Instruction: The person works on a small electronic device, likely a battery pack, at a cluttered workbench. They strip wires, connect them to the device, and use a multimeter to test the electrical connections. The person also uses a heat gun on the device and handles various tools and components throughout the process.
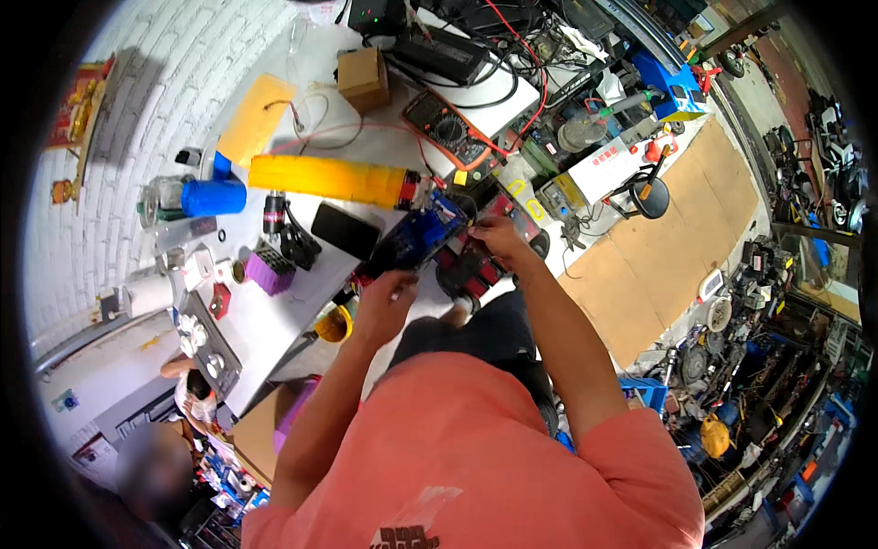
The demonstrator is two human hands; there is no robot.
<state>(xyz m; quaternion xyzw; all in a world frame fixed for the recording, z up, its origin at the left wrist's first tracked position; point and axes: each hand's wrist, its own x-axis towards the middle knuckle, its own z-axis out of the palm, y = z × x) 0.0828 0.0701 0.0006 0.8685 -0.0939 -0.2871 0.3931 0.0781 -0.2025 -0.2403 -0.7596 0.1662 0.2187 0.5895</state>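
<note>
Blue-wrapped rectangular battery pack (416, 240) lies at the white desk's (274, 320) near edge, long axis running between both hands; right hand (494, 240) pinches its far end, left hand's (384, 297) fingers curl near its near end.

One view only — a wide fisheye worn on the person's head, looking steeply down past their chest and forearms onto the bench (274, 320). It sits close above the hands; straight edges bow toward the dark round rim — floor and shelving crowd the right side.
</note>
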